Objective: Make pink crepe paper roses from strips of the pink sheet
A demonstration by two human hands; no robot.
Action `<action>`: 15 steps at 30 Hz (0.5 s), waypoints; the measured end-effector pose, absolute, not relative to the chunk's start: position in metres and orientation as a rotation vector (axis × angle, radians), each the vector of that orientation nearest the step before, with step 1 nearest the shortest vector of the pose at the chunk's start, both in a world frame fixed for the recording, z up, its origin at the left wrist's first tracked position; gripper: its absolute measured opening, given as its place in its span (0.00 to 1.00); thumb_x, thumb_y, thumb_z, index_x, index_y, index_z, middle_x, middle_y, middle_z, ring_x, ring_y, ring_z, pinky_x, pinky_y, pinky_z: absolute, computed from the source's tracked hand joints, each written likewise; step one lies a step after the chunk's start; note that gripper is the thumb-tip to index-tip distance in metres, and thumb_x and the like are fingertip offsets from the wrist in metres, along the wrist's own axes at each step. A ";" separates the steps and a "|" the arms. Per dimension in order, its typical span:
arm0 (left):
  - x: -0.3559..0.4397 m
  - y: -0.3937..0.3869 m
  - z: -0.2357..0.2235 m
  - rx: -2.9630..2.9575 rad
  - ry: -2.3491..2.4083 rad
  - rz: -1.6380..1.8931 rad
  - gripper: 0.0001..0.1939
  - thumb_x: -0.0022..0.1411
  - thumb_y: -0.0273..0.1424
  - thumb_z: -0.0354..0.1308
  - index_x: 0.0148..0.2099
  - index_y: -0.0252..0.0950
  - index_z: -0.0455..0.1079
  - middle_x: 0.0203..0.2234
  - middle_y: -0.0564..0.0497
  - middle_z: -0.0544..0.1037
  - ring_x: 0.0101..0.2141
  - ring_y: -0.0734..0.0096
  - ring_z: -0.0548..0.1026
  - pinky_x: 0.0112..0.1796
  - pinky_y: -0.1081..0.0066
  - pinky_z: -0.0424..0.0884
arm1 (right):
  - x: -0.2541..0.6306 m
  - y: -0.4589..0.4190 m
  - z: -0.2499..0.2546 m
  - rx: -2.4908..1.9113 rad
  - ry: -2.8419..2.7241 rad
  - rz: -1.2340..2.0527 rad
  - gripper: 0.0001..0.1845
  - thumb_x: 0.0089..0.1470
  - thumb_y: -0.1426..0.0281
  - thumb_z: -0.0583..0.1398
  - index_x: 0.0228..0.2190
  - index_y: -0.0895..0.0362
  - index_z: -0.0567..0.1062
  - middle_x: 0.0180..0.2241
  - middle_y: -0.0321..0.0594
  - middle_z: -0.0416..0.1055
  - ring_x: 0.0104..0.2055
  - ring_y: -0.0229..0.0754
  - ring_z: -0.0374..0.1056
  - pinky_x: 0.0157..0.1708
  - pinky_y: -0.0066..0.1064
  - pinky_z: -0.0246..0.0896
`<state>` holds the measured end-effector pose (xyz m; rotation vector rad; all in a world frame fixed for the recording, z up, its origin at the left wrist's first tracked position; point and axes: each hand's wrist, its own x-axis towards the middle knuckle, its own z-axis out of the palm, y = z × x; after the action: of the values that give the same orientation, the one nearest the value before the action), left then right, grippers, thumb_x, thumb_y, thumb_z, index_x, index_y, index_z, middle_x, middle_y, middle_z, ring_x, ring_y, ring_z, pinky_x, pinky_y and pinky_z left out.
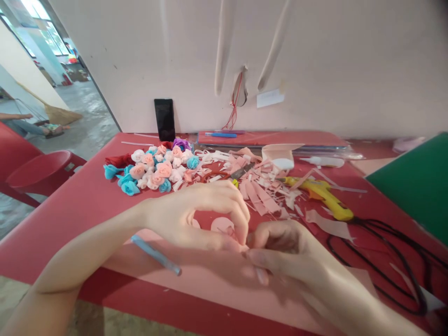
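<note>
My left hand (pixel 210 212) and my right hand (pixel 289 247) meet over the table, thumbs and fingertips pinched together on a small pink paper piece (pixel 243 248). Fingers hide most of that piece, so its shape is unclear. Beneath them lies a large pink paper sheet (pixel 199 275), with a blue pen (pixel 156 254) resting on it near my left wrist. A pink paper disc (pixel 222 225) shows through the gap under my left hand. Just beyond are scissors (pixel 243 171) among pink paper scraps (pixel 261 196). A yellow glue gun (pixel 324 196) lies past my right hand.
Several pink, white, blue and purple paper roses (pixel 157 170) are heaped at the back left. Behind them a black phone (pixel 164 119) leans on the wall. Black cable (pixel 388 228) loops at right beside a green board (pixel 416 186). Left stands a red chair (pixel 38 172).
</note>
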<state>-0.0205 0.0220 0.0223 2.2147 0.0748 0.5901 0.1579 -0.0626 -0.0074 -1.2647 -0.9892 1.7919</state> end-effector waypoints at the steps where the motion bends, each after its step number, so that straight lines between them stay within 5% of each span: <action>1: -0.020 0.022 0.023 2.228 0.075 0.593 0.03 0.57 0.26 0.57 0.30 0.35 0.67 0.29 0.50 0.74 0.36 0.71 0.70 0.45 0.66 0.67 | 0.157 -0.062 -0.006 -1.238 -0.975 1.823 0.12 0.37 0.65 0.68 0.13 0.57 0.72 0.11 0.31 0.65 0.13 0.26 0.55 0.11 0.18 0.44; 15: -0.021 0.021 0.030 2.532 0.101 0.464 0.04 0.54 0.23 0.53 0.29 0.37 0.63 0.30 0.49 0.75 0.34 0.68 0.67 0.43 0.63 0.66 | 0.154 -0.061 0.000 -1.363 -1.113 1.769 0.11 0.38 0.71 0.65 0.12 0.58 0.71 0.10 0.29 0.62 0.14 0.26 0.53 0.14 0.18 0.46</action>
<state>-0.0207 0.0211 0.0297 2.5321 0.1014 0.4636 0.1543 -0.0614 -0.0001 -1.3628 -1.1134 1.7694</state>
